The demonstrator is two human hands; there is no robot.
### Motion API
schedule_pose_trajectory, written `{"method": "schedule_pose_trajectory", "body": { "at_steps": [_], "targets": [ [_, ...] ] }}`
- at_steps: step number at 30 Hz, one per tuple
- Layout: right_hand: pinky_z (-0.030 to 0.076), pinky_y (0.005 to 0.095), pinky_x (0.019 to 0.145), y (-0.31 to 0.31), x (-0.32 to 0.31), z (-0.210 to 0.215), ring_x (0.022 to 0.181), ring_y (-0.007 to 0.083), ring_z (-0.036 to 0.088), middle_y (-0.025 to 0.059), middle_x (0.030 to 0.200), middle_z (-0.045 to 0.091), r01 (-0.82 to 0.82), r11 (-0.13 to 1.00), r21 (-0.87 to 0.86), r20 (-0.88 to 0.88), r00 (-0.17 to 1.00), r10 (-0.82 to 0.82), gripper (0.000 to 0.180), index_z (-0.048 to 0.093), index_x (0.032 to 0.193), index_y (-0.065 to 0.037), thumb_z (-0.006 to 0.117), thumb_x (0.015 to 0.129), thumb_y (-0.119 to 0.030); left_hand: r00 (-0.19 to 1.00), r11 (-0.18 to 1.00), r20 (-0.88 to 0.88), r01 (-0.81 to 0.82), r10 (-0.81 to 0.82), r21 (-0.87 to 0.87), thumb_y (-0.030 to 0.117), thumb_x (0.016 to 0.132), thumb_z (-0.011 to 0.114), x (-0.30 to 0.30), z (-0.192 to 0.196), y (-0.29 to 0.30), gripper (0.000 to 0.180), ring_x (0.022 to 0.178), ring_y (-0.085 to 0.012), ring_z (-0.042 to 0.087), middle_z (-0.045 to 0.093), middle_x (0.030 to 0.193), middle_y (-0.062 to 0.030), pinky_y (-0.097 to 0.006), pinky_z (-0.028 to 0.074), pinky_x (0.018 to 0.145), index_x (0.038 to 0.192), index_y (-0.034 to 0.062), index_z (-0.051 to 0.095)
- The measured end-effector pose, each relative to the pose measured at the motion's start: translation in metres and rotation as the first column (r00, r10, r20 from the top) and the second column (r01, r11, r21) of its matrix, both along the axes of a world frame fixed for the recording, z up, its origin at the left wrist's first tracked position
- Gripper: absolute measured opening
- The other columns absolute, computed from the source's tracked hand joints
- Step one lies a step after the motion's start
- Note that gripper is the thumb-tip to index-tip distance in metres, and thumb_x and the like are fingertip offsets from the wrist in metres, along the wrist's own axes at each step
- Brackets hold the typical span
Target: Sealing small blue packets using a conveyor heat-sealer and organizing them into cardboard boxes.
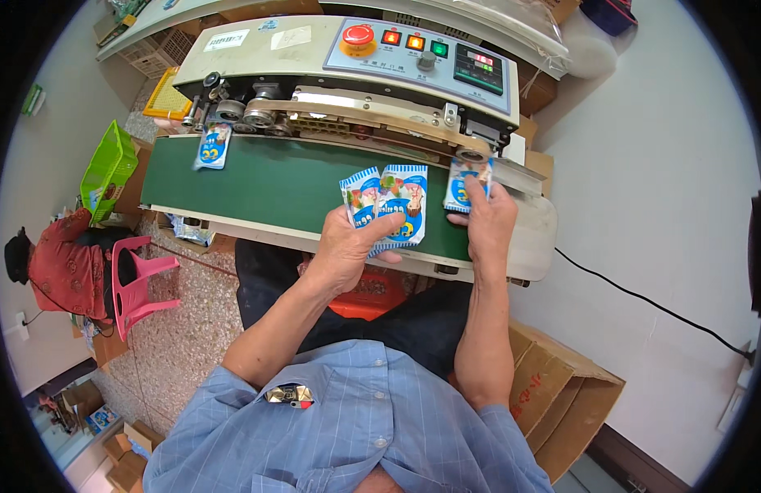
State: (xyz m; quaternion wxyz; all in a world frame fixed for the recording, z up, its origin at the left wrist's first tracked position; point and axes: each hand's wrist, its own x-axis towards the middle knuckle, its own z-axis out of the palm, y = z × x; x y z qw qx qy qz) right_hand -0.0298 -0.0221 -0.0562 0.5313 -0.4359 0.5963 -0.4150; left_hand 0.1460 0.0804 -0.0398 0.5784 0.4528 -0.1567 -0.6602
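Pink chair (127, 289), green basket (109, 167), open cardboard box (553, 380), black cable (610, 279)

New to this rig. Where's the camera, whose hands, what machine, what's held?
One fisheye camera worn on the person's head looks down, so straight edges bend. No robot here: the person works bare-handed. Ahead is a cream-coloured machine with a lit control panel and a green belt. The left hand holds at least two overlapping blue-and-white flat packets; the right hand holds a similar packet near the belt's right end. Another packet is at its left end, by metal rollers.
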Motion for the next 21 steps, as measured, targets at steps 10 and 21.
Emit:
{"method": "schedule_pose_trajectory", "body": {
  "at_steps": [10, 21],
  "targets": [
    [0.053, 0.0252, 0.069, 0.054, 0.016, 0.008, 0.085, 0.0114, 0.065, 0.0096, 0.105, 0.068, -0.292, 0.953, -0.075, 0.268, 0.915, 0.301, 0.032, 0.062, 0.118, 0.002, 0.062, 0.098, -0.023, 0.995, 0.998, 0.088, 0.044, -0.046, 0.035, 0.014, 0.084, 0.078, -0.001, 0.0, -0.003, 0.032, 0.084, -0.0151, 0.071, 0.072, 0.099, -0.0081, -0.027, 0.061, 0.056, 0.11, 0.0008, 0.065],
    [0.056, 0.0254, 0.05, 0.022, -0.021, 0.014, 0.066, 0.0095, 0.063, 0.0046, 0.088, 0.067, 0.08, 0.996, -0.034, 0.057, 0.995, -0.078, 0.024, 0.063, 0.105, 0.001, 0.06, 0.098, -0.022, 0.972, 0.977, -0.1, 0.205, -0.21, -0.063, 0.016, 0.094, 0.066, 0.005, -0.002, -0.003, 0.036, 0.103, -0.026, 0.069, 0.066, 0.117, -0.018, -0.034, 0.063, 0.076, 0.122, -0.0047, 0.057]
  ]
}}
